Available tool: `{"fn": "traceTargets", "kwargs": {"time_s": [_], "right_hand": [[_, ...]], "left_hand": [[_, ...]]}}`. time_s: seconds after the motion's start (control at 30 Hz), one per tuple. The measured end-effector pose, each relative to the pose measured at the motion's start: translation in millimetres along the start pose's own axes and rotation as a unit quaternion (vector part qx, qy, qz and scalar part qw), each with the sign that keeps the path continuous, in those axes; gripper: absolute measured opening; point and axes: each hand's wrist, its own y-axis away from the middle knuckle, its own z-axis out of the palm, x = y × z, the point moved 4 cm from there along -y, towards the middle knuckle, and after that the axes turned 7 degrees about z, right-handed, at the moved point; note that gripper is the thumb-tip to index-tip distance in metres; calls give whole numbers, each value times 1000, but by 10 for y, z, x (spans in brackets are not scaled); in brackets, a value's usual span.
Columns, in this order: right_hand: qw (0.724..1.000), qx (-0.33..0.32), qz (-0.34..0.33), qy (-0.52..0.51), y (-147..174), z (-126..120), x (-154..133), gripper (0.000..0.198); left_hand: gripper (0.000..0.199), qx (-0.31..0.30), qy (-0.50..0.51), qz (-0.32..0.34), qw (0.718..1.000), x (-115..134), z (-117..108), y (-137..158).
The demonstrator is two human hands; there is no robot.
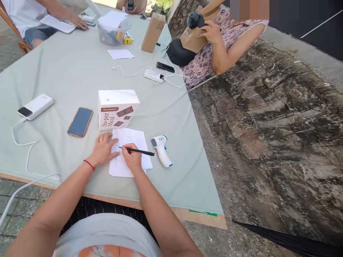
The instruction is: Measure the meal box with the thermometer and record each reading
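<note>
My right hand (132, 157) grips a black pen (142, 152), its tip touching a white printed sheet (134, 137) on the table near the front edge. My left hand (103, 150), with a ring and a red wrist cord, lies flat with fingers apart on the sheet's left edge. Just behind the sheet stands a white carton (116, 107) labelled "Super Meal". A white and blue infrared thermometer (162, 150) lies right of the sheet.
A pale green cloth (66, 71) covers the table. A phone (80, 121) and a white power bank (35, 106) with cable lie left. Farther back are a power strip (153, 75), a plastic tub (114, 32), a cardboard box (153, 32). Other people sit at the far side.
</note>
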Motion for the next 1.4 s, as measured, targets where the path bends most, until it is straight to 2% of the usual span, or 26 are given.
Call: {"fn": "traceTargets", "kwargs": {"time_s": [0.3, 1.4], "right_hand": [[999, -33, 6, 41, 17, 34, 10, 18], [998, -33, 0, 53, 9, 23, 4, 17]], "left_hand": [[52, 36, 31, 6, 999, -15, 43, -4], [52, 31, 18, 5, 999, -24, 60, -2]]}}
